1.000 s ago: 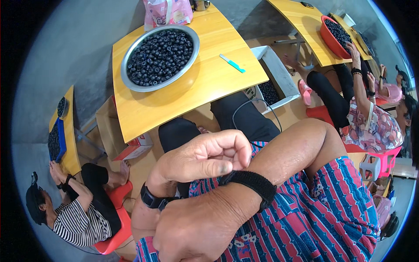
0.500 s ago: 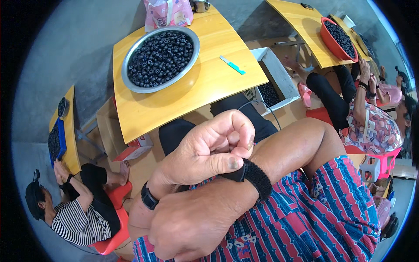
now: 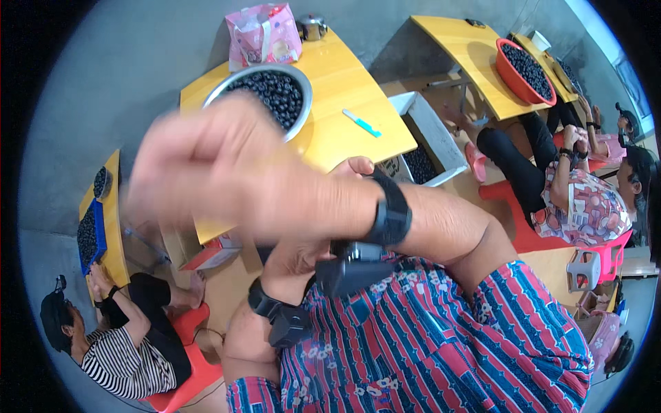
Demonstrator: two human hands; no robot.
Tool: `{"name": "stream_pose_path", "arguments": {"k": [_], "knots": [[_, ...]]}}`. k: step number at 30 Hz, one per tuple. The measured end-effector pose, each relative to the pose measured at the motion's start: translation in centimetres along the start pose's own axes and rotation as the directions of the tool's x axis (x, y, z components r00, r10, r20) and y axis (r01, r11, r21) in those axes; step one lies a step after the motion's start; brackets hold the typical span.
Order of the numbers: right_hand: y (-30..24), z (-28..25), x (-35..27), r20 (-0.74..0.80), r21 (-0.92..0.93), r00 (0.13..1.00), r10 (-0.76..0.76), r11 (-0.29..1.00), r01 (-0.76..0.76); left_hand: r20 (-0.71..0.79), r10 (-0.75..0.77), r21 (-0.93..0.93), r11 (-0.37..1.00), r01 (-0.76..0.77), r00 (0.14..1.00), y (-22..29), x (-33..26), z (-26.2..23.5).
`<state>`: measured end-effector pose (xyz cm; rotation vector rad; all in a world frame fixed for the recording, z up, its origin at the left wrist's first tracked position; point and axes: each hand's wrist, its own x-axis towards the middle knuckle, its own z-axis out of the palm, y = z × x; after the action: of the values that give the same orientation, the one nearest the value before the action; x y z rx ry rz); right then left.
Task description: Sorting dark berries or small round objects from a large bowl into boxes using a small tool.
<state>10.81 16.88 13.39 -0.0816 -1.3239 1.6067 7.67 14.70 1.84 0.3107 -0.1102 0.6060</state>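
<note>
Head view: right hand now raised, blurred, over left hand.

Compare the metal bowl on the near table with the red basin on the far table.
The metal bowl is round, silvery and shallow; the red basin is oval, red plastic. The bowl sits mid-table, partly hidden behind a blurred raised right hand; the basin sits at its table's edge, in full view. Both are heaped with small dark berries.
</note>
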Motion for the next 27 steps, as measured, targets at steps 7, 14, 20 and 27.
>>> {"name": "stream_pose_path", "arguments": {"k": [7,14,20,27], "knots": [[-0.5,-7.8,3.5,-0.211,-0.468,0.977,-0.033,0.881,-0.071,-0.351,0.295,0.256,0.943,-0.212,0.889,-0.8,-1.1,-0.3],[1.5,-9.1,3.2,-0.436,-0.142,0.89,0.138,0.965,-0.219,-0.258,0.551,0.624,0.722,-0.299,0.793,0.2,-0.7,2.1],[3.3,-10.5,3.3,-0.403,-0.589,0.912,-0.077,0.785,-0.194,-0.352,0.566,0.739,0.657,-0.15,0.746,-0.8,-0.2,1.9],[4.0,-12.2,2.9,-0.571,-0.415,0.82,0.029,0.852,-0.32,-0.348,0.577,0.708,0.679,-0.196,0.739,-1.8,0.5,1.6]]}}
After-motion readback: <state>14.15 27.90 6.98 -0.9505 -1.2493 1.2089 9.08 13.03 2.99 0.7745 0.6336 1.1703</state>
